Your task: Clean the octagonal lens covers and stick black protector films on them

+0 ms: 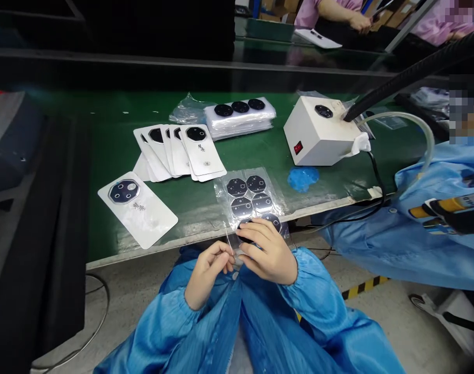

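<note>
- Pinching a thin strip of clear film (229, 244) between thumb and forefinger, the left hand (209, 272) sits at the front edge of the bench, its fingertips pressed together on the strip.
- The right hand (266, 252) lies just beside it at two o'clock, fingers together and curled over the lower edge of a clear plastic sheet of dark octagonal stickers (249, 197). Whether they clamp the sheet from beneath, I cannot tell.
- That sheet rests at twelve o'clock from the hands on a green bench mat (104, 130), its lowest stickers partly hidden by the right hand's fingers.
- At ten o'clock lie a white rounded card with a dark camera-lens ring (137, 208) and a fanned row of similar white cards (178, 150).
- At twelve o'clock, farther up the mat, sits a plastic-wrapped white stack with three round black discs on top (240, 117).
- At one o'clock stand a crumpled blue glove (302, 178) and a white cube-shaped box with a red switch (318, 132), fed by a black corrugated hose (411, 72).
- At three o'clock, a co-worker's blue sleeve (377, 244) reaches in; pink sleeves (338, 10) show beyond the bench at one o'clock.
</note>
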The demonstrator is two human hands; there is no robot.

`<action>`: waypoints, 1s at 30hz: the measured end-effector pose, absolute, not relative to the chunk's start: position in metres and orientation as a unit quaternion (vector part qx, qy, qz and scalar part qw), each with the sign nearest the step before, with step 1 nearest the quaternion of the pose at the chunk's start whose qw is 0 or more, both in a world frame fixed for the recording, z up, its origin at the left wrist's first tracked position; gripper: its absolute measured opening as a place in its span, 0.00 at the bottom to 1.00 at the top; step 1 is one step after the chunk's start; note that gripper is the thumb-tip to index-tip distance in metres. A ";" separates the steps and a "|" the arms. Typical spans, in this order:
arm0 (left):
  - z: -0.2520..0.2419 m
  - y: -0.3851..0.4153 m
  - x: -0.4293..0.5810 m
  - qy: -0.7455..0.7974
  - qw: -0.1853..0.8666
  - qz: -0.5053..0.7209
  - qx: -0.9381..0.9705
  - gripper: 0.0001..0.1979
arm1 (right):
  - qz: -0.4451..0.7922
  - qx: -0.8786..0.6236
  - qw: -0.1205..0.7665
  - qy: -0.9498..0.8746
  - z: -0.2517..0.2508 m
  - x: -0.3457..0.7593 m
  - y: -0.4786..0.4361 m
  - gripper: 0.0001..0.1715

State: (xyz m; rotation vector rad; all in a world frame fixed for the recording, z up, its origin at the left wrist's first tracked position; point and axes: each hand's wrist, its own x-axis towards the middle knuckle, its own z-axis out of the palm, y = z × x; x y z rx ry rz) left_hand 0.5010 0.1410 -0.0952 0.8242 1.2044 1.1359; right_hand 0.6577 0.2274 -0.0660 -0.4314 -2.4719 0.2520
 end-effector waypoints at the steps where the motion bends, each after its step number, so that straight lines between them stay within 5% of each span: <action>1: -0.094 0.142 0.502 0.513 0.607 0.501 0.342 0.12 | 0.097 -0.165 0.307 -0.932 -0.065 0.657 0.227 0.03; 30: -0.095 0.143 0.504 0.560 0.534 0.530 0.346 0.09 | 0.172 -0.231 0.329 -0.899 -0.067 0.647 0.217 0.04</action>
